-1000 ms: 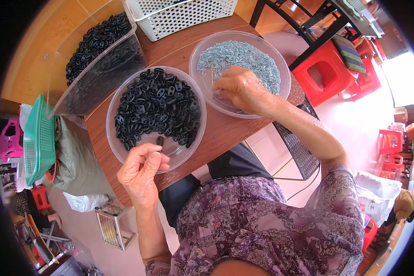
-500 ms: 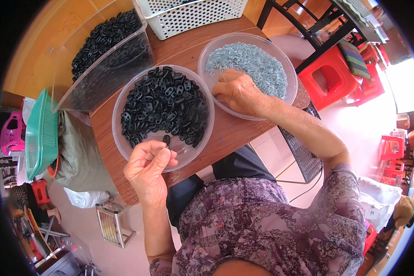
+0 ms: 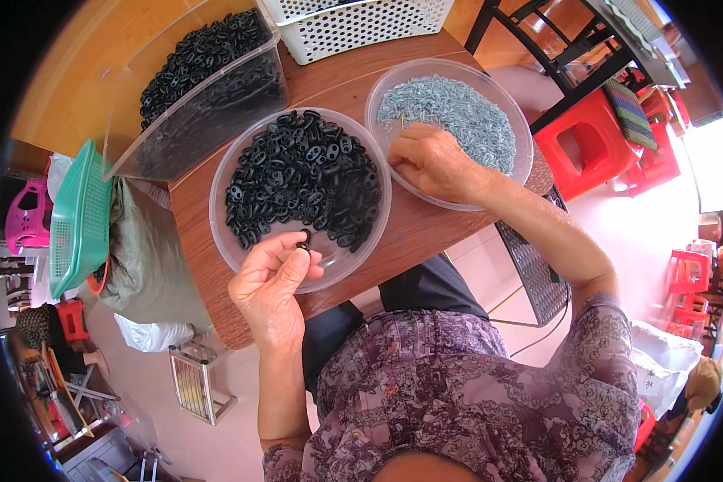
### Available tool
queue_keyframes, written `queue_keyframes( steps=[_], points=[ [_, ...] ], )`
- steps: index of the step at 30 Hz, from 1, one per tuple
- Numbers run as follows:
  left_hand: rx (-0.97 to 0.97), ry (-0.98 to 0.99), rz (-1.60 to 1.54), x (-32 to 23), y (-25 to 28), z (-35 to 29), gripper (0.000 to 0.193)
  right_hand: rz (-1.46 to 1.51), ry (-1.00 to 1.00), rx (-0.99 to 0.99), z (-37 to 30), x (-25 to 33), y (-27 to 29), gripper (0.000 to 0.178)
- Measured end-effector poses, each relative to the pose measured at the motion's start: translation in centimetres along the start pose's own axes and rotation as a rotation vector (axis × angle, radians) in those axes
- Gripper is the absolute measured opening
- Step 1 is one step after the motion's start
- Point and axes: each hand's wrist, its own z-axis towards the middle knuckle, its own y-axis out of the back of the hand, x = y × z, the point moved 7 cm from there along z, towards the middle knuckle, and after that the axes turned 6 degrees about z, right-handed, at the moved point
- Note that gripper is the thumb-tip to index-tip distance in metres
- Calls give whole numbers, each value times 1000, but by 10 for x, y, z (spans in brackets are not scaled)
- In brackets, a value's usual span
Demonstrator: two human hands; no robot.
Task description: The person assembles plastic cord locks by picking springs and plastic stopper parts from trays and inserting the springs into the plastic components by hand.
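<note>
Between the thumb and forefinger of my left hand, closed, is a small black plastic piece, an oval with holes. This hand hovers over the near edge of a round clear tub holding a heap of similar black pieces. My right hand has its fingers curled together at the near left side of a second round tub. Many small silvery, screw-like metal pieces fill that tub. Its fingertips are partly hidden, so what they hold, if anything, cannot be made out.
Both tubs stand on a brown wooden table. Behind the left one is a clear bin of black pieces; a white perforated basket is at the back. A green basket stands left, a red stool right.
The whole view has shifted slightly, moving the table and tubs rightward in the picture. My left hand still pinches the black piece, now turned differently; my right hand stays at the metal pieces.
</note>
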Motion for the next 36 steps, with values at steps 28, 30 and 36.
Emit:
queue_keyframes(
  steps=[28, 30, 36],
  points=[
    [-39, 42, -82, 3, 0, 1, 17, 335, -186, -144, 3, 62, 13, 10],
    [5, 89, -150, 6, -4, 1, 16, 710, -305, -124, 4, 70, -5, 12],
    [-4, 98, -211, 5, -4, -5, 13, 768, -164, -37, 14, 97, -28, 7]
  ],
)
